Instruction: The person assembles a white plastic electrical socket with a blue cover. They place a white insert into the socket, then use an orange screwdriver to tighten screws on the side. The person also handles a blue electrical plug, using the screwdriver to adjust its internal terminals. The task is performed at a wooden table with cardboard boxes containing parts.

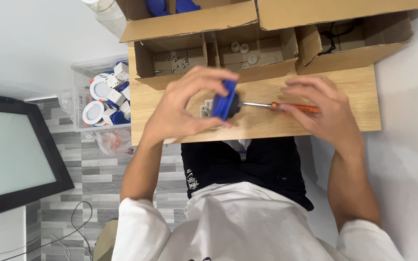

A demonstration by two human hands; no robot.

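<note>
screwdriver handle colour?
Orange, seen in the head view: the screwdriver handle sits under the right hand.

Blue part [224, 99] w/ white piece behind; screwdriver [286, 106]: orange handle, silver shaft. Light wood bench [359, 104]. Brown cardboard boxes [262, 48] behind blue part. Left of bench: grey plank-pattern floor [97, 174], white/blue/orange bits in clear bin [103, 94].

Bright, even indoor light, soft shadows under the cardboard boxes [267, 48], slight motion blur on both hands.
</note>
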